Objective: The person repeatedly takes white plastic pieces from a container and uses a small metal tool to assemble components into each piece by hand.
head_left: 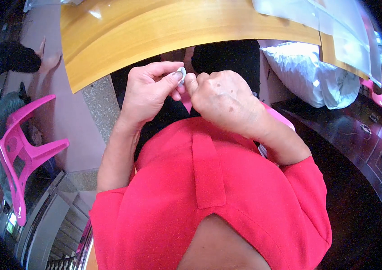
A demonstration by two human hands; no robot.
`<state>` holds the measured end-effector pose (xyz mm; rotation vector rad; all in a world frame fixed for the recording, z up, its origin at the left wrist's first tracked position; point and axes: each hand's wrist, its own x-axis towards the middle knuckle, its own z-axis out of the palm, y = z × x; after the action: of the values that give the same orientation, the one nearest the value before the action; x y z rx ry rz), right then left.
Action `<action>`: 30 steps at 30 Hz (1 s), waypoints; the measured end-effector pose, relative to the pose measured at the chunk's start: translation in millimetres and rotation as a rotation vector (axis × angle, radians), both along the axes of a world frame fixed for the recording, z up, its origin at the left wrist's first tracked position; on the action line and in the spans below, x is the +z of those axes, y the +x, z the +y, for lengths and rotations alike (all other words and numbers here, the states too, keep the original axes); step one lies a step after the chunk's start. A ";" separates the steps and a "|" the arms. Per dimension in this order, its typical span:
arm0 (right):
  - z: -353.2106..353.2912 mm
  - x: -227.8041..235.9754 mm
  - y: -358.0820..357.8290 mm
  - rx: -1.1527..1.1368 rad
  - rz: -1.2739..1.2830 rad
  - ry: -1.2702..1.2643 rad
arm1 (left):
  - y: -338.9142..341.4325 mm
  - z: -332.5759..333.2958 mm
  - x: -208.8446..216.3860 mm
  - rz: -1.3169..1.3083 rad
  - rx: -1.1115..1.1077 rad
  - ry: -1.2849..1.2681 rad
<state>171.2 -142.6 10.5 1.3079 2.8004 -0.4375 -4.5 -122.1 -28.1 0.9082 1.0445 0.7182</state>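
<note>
My left hand [148, 90] pinches a small pale, rounded piece [182, 75] between thumb and forefinger. Its exact kind is too small to make out. Right beside it, my right hand [225, 96] is closed with its back turned up, the thumb and curled forefinger close to the pale piece. Whatever those fingers hold is hidden. Below the fingertips a pointed bit of pink material [186, 102] shows against dark cloth; I cannot tell whether either hand grips it. Both hands are held above my lap, just short of the table edge.
A yellow wooden table [168, 27] curves across the front, with clear plastic sheeting [339, 31] at its right. A stuffed white bag [312, 76] stands to the right near dark carved furniture [353, 126]. A pink plastic chair [24, 148] is at the left.
</note>
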 end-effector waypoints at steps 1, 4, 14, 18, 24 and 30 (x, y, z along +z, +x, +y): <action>1.8 1.7 2.4 0.000 0.000 -0.002 | 1.1 -0.5 0.9 0.000 0.000 -0.002; 6.4 7.3 7.7 0.042 0.047 -0.107 | 3.4 -1.1 3.8 0.039 -0.044 -0.009; 9.0 14.2 14.6 -0.145 0.260 -0.033 | -15.8 10.2 -0.5 -0.378 0.013 -0.007; 7.0 14.2 14.8 -0.167 0.263 0.042 | -20.4 9.2 0.3 -0.393 -0.011 0.013; 2.7 9.2 8.3 -0.128 0.244 0.122 | -19.4 7.0 1.1 -0.383 -0.003 0.016; -2.2 4.5 2.9 -0.132 0.195 0.194 | -15.2 5.2 1.3 -0.371 -0.006 0.004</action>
<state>174.1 -144.8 15.0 1.5769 2.9908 -0.3185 -19.7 -116.9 -26.7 0.7451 0.7109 0.8473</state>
